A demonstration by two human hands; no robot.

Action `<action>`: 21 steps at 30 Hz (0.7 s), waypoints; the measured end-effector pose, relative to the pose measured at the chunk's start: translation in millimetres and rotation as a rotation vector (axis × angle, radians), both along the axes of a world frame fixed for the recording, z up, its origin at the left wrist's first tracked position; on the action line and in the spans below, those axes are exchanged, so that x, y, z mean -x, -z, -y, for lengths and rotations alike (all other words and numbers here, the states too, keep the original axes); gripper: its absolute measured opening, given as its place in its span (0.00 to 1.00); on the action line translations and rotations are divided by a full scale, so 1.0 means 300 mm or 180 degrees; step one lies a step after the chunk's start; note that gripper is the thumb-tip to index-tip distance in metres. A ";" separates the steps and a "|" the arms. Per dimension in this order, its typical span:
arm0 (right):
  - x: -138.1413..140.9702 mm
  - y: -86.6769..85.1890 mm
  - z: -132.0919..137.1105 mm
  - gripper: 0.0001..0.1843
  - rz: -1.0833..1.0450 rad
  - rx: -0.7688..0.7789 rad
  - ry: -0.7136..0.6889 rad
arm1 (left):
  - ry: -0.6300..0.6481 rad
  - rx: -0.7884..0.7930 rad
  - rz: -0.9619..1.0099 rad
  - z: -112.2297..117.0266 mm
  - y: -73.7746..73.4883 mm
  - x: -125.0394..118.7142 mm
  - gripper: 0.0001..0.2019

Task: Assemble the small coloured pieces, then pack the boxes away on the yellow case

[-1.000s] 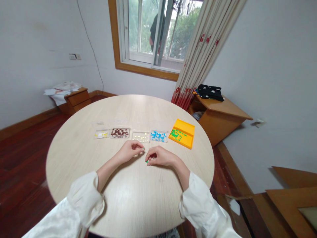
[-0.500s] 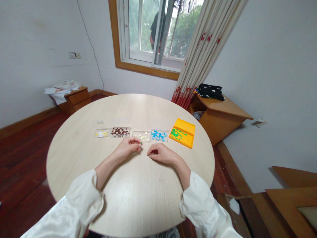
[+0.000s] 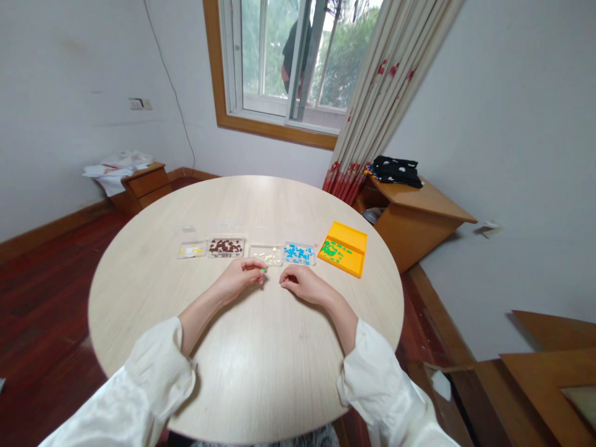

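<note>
Both my hands rest on the round pale wooden table point(image 3: 242, 372), just in front of a row of small trays. My left hand point(image 3: 242, 276) pinches a tiny green piece point(image 3: 264, 270) between thumb and fingertips. My right hand point(image 3: 302, 284) is curled with fingers pressed together a little to the right; what is inside it is hidden. Behind them lie clear trays with yellow-white pieces point(image 3: 191, 250), brown pieces point(image 3: 226, 247), pale pieces point(image 3: 266, 254) and blue pieces point(image 3: 298, 253). An orange tray point(image 3: 350, 245) holding green pieces stands at the right end.
A low wooden cabinet point(image 3: 414, 217) with a black spotted cloth point(image 3: 395, 171) stands right of the table, by a curtain point(image 3: 377, 93). A small drawer unit point(image 3: 139, 183) with papers is at the far left. A window point(image 3: 288, 56) is behind.
Both hands have moved slightly away from me toward the trays. The green piece seen under my right fingers a second ago no longer shows there.
</note>
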State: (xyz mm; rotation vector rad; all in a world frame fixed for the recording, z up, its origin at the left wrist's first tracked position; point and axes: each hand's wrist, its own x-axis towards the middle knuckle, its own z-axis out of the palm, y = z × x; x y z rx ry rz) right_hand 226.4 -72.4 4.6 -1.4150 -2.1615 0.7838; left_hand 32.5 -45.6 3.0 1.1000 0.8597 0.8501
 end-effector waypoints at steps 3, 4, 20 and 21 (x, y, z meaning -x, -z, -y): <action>-0.003 0.005 -0.004 0.04 -0.0005 -0.0019 0.0064 | 0.0025 0.0039 0.0046 0.002 -0.004 0.002 0.10; -0.004 0.007 -0.005 0.04 -0.0004 -0.0025 0.0077 | 0.0030 0.0059 0.0059 0.003 -0.006 0.003 0.10; -0.004 0.010 -0.008 0.08 0.0074 -0.0152 0.0108 | 0.0048 0.0633 0.0522 -0.004 -0.011 0.018 0.04; -0.004 0.011 -0.007 0.08 0.0081 -0.0167 0.0107 | 0.0010 0.0684 0.0521 -0.005 -0.013 0.019 0.04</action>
